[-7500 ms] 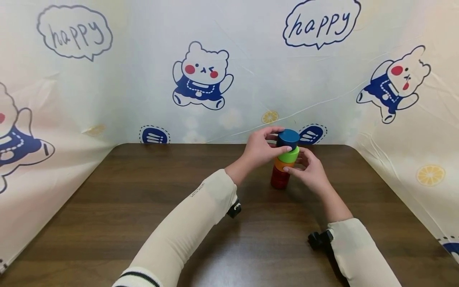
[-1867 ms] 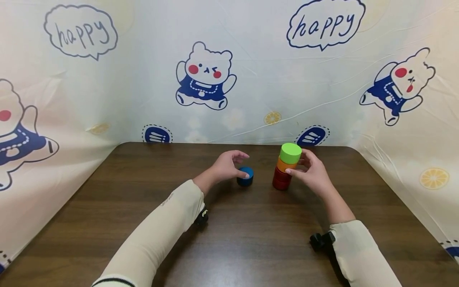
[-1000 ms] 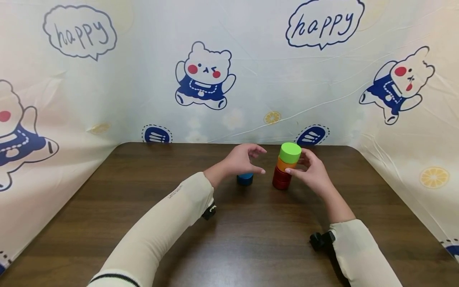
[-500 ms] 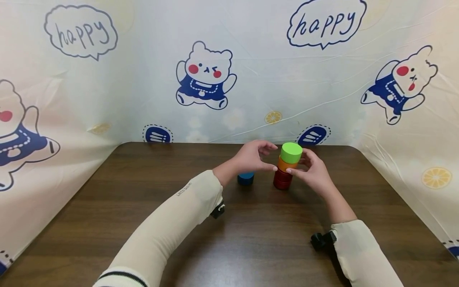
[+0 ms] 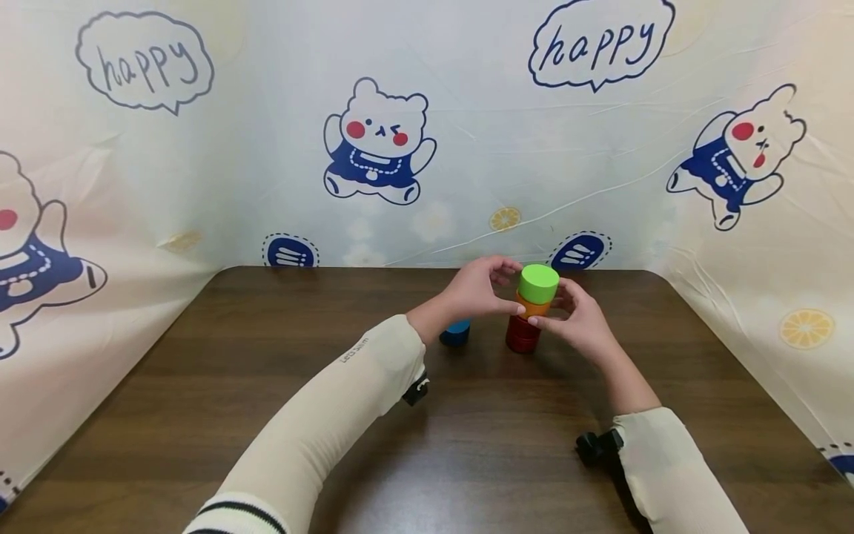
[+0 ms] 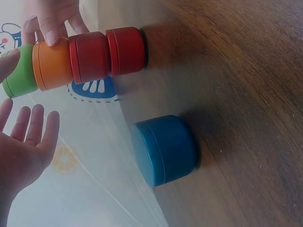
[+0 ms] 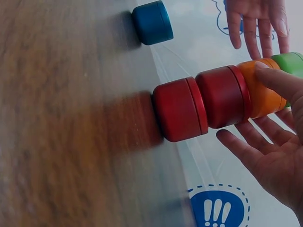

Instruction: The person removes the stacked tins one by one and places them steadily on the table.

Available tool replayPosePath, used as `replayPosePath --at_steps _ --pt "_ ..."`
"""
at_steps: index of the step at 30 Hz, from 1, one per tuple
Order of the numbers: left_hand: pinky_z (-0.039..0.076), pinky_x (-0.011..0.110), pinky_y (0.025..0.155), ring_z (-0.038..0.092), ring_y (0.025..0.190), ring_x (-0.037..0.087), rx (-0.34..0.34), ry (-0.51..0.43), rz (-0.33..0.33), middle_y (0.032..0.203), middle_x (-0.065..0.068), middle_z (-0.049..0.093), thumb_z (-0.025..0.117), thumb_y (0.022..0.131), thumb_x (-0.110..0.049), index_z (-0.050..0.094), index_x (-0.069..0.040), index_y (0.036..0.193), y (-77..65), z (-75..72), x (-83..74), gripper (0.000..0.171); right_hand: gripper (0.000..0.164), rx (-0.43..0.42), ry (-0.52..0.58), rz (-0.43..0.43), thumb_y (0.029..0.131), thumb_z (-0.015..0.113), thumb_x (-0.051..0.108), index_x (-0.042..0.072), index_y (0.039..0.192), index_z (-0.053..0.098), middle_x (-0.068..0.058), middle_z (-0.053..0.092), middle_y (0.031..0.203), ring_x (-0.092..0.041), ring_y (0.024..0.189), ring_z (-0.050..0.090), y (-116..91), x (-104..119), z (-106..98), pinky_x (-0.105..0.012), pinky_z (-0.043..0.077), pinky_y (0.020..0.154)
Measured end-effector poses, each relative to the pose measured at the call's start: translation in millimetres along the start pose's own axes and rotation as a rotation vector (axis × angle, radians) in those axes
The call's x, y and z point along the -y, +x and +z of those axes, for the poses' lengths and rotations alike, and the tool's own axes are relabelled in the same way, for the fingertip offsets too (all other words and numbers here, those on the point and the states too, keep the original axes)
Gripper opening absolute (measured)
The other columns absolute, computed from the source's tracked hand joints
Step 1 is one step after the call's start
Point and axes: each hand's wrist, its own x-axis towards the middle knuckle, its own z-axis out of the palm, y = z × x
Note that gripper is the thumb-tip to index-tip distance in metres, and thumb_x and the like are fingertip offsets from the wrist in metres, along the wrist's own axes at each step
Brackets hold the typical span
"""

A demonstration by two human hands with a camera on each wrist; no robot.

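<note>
The green cylinder (image 5: 539, 286) stood directly atop the orange cylinder (image 7: 258, 98). The right hand's (image 5: 582, 324) thumb and fingers clamped the latter; the left hand's (image 5: 474, 289) fingers stood apart about the former, contact undetermined. It appeared light, rigid, smooth; an opposed side grip was advised.

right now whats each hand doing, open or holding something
Left hand: open beside the green cylinder, contact unclear.
Right hand: closed, holding the orange cylinder.
</note>
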Motion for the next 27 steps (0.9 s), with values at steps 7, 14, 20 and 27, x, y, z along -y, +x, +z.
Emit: replayPosePath --at_steps 7,14,20,27 --pt "0.052 0.029 0.091 0.060 0.113 0.023 -0.023 -0.019 0.017 0.127 0.005 0.060 0.084 0.078 -0.023 0.055 -0.010 0.130 6.6 4.3 -3.5 0.060 0.071 0.020 -0.012 0.027 0.083 0.079 0.022 0.008 0.142 0.042 -0.017 0.053 0.132 -0.038 0.120 0.054 -0.4 -1.1 -0.2 -0.052 0.049 0.094" --pt "0.054 0.029 0.086 0.061 0.111 0.023 -0.038 0.004 0.022 0.129 0.005 0.059 0.084 0.078 -0.025 0.055 -0.010 0.132 13.6 6.9 -10.0 0.064 0.071 0.038 -0.001 0.036 0.085 0.078 0.023 0.008 0.143 0.040 -0.017 0.051 0.136 -0.038 0.122 0.052 -0.6 0.0 -1.5 -0.051 0.048 0.095" --pt "0.054 0.024 0.084 0.063 0.108 0.022 -0.048 0.014 0.032 0.129 0.005 0.059 0.084 0.078 -0.027 0.055 -0.011 0.134 18.3 12.2 -11.6 0.065 0.070 0.043 0.004 0.040 0.086 0.077 0.022 0.008 0.143 0.040 -0.017 0.051 0.137 -0.038 0.123 0.051 -0.8 1.2 -2.4 -0.051 0.047 0.097" --pt "0.053 0.018 0.079 0.064 0.105 0.021 -0.063 0.006 0.044 0.127 0.006 0.061 0.083 0.079 -0.024 0.057 -0.010 0.131 18.6 17.0 -10.3 0.060 0.069 0.043 -0.005 0.034 0.085 0.077 0.021 0.008 0.143 0.041 -0.017 0.051 0.135 -0.038 0.122 0.051 -0.1 -0.2 -1.2 -0.052 0.047 0.097"
